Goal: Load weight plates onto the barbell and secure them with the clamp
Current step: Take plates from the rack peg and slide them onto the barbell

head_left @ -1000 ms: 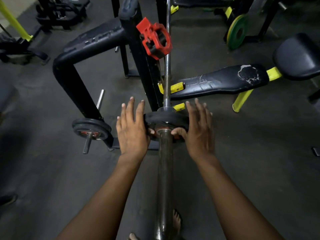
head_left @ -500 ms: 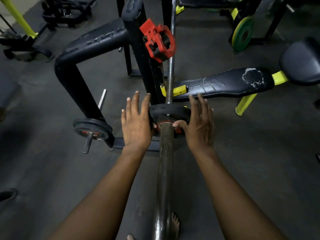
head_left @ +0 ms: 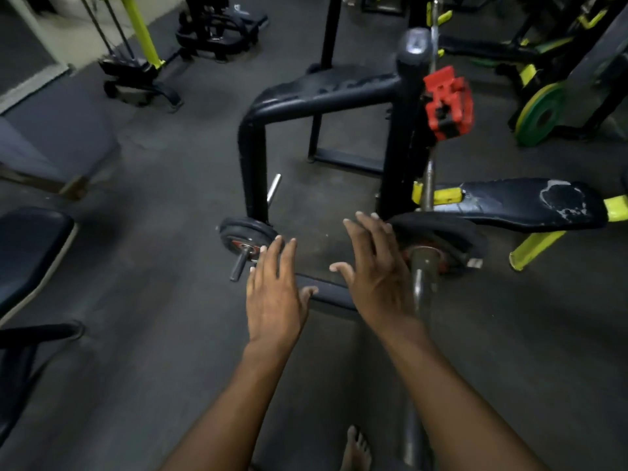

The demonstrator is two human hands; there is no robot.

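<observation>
A black weight plate [head_left: 452, 229] sits on the barbell sleeve [head_left: 423, 277], which runs from the bottom of the view up toward the rack. My right hand [head_left: 377, 266] is open, fingers spread, just left of that plate and off it. My left hand [head_left: 273, 290] is open too, its fingertips close to a second small black plate [head_left: 246, 234] stored on a peg of the black rack. A red clamp [head_left: 448, 105] hangs on the thin bar above, by the rack upright.
The black steel rack frame [head_left: 323, 103] stands ahead with a bare chrome peg [head_left: 273, 188]. A torn black bench pad [head_left: 530, 203] with yellow legs lies right. A green plate [head_left: 540, 115] leans far right. A bare foot [head_left: 356, 447] is below, and another bench [head_left: 30, 253] is at left.
Both hands have come off the plate on the barbell and swung left, toward the small plate on the rack peg. The view has turned left as well.
</observation>
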